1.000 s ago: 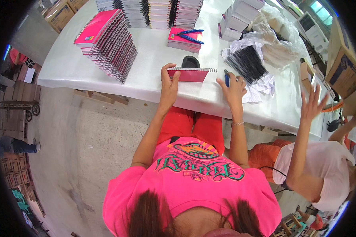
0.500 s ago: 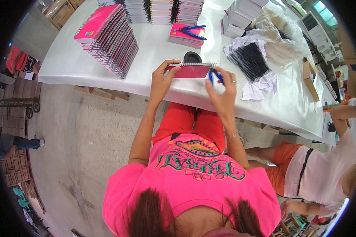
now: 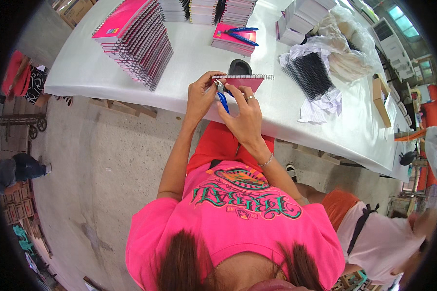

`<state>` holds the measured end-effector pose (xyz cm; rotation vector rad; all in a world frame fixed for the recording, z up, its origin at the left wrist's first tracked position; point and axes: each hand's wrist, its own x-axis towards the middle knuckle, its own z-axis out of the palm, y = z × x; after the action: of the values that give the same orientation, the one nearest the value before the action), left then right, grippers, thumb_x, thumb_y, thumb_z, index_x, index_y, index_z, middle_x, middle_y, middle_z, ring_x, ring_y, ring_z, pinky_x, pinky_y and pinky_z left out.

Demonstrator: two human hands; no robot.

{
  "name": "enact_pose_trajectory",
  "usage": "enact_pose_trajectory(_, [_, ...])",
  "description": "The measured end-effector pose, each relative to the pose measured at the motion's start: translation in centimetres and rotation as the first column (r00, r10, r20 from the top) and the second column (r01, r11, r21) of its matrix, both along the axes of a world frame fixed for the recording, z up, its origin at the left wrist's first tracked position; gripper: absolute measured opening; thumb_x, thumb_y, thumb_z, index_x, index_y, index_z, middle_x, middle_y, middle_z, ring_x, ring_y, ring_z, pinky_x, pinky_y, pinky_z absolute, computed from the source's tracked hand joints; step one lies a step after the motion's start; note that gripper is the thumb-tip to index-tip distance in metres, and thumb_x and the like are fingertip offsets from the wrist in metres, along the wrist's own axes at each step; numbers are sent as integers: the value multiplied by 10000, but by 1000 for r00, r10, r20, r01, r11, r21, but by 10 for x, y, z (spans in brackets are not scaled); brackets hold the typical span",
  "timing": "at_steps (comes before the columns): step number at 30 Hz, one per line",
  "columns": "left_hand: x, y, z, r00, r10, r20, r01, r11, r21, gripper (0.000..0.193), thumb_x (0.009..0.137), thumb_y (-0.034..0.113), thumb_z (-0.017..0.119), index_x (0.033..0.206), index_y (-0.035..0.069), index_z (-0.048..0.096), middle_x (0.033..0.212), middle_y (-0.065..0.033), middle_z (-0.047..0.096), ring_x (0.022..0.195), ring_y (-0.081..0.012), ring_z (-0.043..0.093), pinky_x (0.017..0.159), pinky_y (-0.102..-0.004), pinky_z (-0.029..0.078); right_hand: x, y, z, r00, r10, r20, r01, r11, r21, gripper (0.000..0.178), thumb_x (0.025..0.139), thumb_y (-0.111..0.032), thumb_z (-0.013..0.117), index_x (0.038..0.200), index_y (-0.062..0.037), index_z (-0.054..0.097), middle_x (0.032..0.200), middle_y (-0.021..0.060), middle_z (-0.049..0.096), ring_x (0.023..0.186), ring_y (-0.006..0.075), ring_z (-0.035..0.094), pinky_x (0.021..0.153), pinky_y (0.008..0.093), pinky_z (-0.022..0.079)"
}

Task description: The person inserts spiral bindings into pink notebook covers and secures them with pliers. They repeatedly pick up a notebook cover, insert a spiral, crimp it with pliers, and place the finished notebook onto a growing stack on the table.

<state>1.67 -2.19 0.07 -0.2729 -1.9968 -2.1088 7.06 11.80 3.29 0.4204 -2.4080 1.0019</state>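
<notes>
My left hand (image 3: pixel 202 93) grips the left end of a pink spiral notebook (image 3: pixel 251 84), held with its wire coil along the upper edge over the table's near side. Closed around blue-handled cutting pliers (image 3: pixel 223 101) is my right hand (image 3: pixel 244 112); the metal jaws are at the coil's left end, beside my left fingers. Whether the jaws touch the wire is too small to tell. Just beyond the notebook sits a round black object (image 3: pixel 239 68). Farther off, a second pair of blue pliers (image 3: pixel 240 35) lies on a short pink notebook stack (image 3: pixel 233 44).
A tall stack of pink spiral notebooks (image 3: pixel 136 46) stands at left on the white table (image 3: pixel 189 58). More stacks (image 3: pixel 204 10) line the back. Black coils (image 3: pixel 308 75) lie on crumpled paper at right, near plastic wrapping (image 3: pixel 347 36). A co-worker (image 3: pixel 369 228) is at lower right.
My right hand has moved the pliers from the coil's right end to its left end, next to my left hand. The co-worker at right has shifted toward the lower edge.
</notes>
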Motion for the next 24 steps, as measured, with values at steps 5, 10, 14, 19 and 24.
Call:
enact_pose_trajectory(5, [4,0,3,998,0,58,0,1000,-2,213,953,-6,561,1141,-34,657,1004,-74,707,961,-110,661,838,-237,527,0,-2,-4,999,11,-38,-12,1000,-22,448,784,-168,762,1206,-72,642,1034,116,601,856,281,635,727,372,521])
enact_pose_trajectory(10, [10,5,7,997,54,53,-53,998,-32,217,957,-9,552,1138,-43,666,989,-90,723,944,-118,675,804,-234,538,2,-4,-4,1000,13,-6,-13,999,-44,429,800,-161,755,1203,-69,642,1006,106,593,730,235,614,645,328,520])
enact_pose_trajectory(14, [17,10,14,994,101,45,-97,992,-83,235,954,-17,548,1159,-30,664,999,-114,731,952,-130,688,779,-246,550,11,-6,9,998,14,54,-11,998,-54,373,825,-146,743,1162,-31,635,935,93,605,659,210,595,609,319,508])
enact_pose_trajectory(19, [26,21,16,971,178,-160,-206,961,-183,287,897,-49,555,1149,29,669,944,-148,737,845,-181,730,680,-293,553,8,14,16,567,731,380,46,432,-901,326,949,-310,613,1122,-39,557,968,138,631,796,260,679,674,388,545])
enact_pose_trajectory(24, [24,23,28,941,242,-237,-295,929,-221,243,906,0,601,1134,36,679,944,-141,729,787,-208,722,673,-309,539,4,32,42,387,861,330,124,306,-944,326,1017,-323,509,1170,-36,494,945,130,636,786,231,687,728,348,561])
